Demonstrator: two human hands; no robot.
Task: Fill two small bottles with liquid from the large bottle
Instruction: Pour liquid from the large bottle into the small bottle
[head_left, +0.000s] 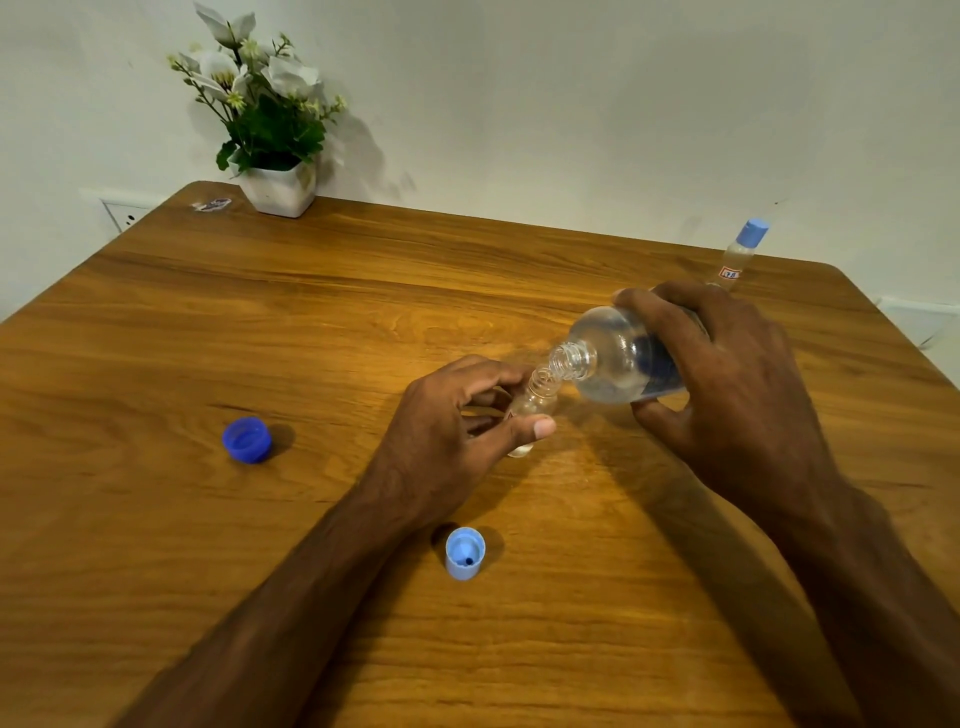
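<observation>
Right of the frame's centre, a large bottle (618, 361) of clear, smooth plastic is held tipped nearly on its side, its threaded open neck pointing lower left. Clear liquid is seen pooled in its rounded shoulder, and a dark blue label shows through the wall. It is gripped by the right hand (727, 374), fingers curled over the top of the body and thumb pressed beneath, the forearm running in from the lower right corner.

Just below that neck, a small bottle (535, 402), clear and slim with a ribbed threaded mouth, is held leaning toward it. The two mouths are touching or nearly so; which cannot be told. It is pinched by the left hand (457, 431), thumb in front and fingertips behind, the forearm reaching in from the lower left.

On the glossy wood-grain table (363, 291), a dark blue ridged cap (247, 440) lies at centre left, hollow side up. A light blue cap (465, 553) stands at lower centre. At upper right, a second small bottle (740, 254) stands capped in light blue, with a small label. A white pot of flowers (278, 189) sits at upper left.
</observation>
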